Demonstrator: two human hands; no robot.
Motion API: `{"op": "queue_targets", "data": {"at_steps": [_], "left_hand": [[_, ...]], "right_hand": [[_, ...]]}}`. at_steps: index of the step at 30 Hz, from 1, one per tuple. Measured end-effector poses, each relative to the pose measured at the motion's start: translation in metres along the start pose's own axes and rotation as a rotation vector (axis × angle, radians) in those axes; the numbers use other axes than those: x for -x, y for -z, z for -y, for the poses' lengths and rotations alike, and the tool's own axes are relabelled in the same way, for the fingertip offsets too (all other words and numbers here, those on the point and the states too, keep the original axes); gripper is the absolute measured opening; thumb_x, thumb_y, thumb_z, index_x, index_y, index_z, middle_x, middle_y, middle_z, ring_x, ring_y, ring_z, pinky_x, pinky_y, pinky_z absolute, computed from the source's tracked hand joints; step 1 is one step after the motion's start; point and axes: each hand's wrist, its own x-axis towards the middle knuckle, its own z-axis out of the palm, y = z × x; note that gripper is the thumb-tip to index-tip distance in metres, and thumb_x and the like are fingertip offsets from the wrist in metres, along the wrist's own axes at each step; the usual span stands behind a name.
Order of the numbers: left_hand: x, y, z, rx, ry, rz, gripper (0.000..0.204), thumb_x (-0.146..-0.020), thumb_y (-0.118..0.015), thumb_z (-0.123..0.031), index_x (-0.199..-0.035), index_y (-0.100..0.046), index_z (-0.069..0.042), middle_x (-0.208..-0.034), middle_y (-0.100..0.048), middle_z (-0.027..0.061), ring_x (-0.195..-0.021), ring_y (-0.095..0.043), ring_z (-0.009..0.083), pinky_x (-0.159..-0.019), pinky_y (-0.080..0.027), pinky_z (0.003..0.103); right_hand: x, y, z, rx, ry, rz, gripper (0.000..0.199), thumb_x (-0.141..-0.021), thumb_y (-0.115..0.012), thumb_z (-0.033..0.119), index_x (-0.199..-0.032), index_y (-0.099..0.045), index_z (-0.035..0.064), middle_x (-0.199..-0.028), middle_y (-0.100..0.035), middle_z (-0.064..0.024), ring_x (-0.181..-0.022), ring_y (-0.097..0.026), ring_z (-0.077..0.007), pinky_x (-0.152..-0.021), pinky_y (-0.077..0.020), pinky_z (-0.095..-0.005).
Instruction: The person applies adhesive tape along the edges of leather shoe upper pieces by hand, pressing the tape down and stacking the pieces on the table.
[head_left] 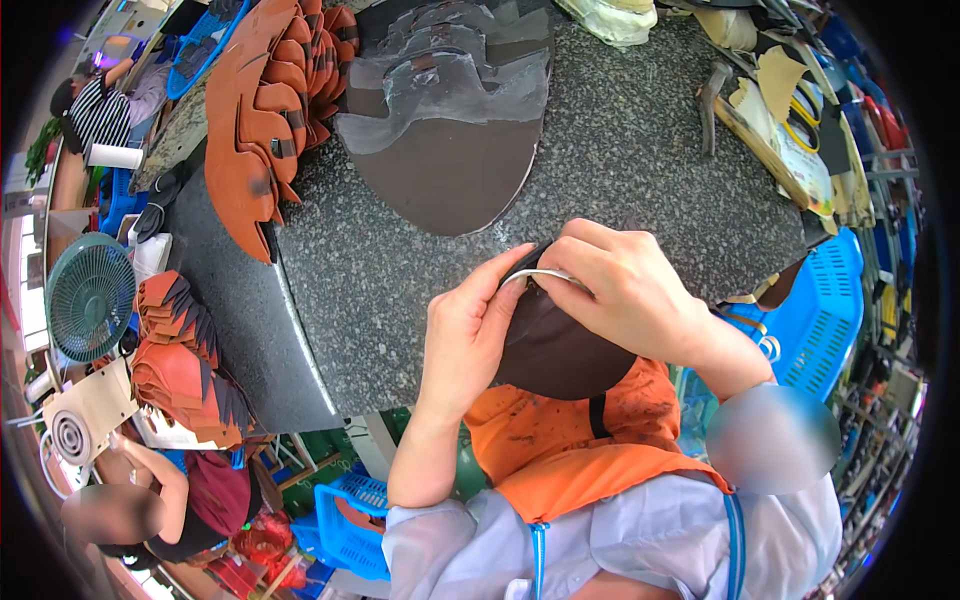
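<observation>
In the head view, my left hand and right hand are each pinched on the pale far edge of a dark brown piece, over my orange apron at the near side of the speckled table, with dark pieces stacked beyond and orange-brown pieces far left.

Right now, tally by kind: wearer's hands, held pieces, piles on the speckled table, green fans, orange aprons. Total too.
Hands: 2 (left hand, right hand)
Held: 1 dark piece
Table piles: 2 (brown pile, dark pile)
Fan: 1
Apron: 1
Total: 7
</observation>
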Motion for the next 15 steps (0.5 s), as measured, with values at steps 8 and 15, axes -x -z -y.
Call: {"op": "queue_targets", "data": {"at_steps": [8, 15], "left_hand": [[0.007, 0.007, -0.005, -0.121, -0.086, -0.128, 0.036, -0.097, -0.062, 0.001, -0.132, -0.066, -0.004, -0.107, -0.077, 0.0118, -0.096, -0.070, 0.0111, -0.083, -0.054, 0.026], [0.008, 0.007, -0.006, 0.129, 0.067, -0.105, 0.035, -0.098, -0.062, 0.000, -0.133, -0.065, -0.002, -0.099, -0.073, 0.0029, -0.089, -0.063, 0.0044, -0.080, -0.051, 0.021]], "right_hand": [[0.006, 0.012, -0.001, -0.190, -0.141, -0.196, 0.016, -0.085, -0.078, 0.011, -0.096, -0.072, 0.0014, -0.089, -0.069, -0.0113, -0.070, -0.066, -0.0206, -0.061, -0.0518, -0.0333], [0.013, 0.000, -0.014, -0.562, -0.034, -0.386, 0.007, -0.094, -0.069, 0.007, -0.099, -0.067, 0.0031, -0.099, -0.070, -0.0063, -0.064, -0.056, -0.0041, -0.054, -0.0425, -0.0205]]}}
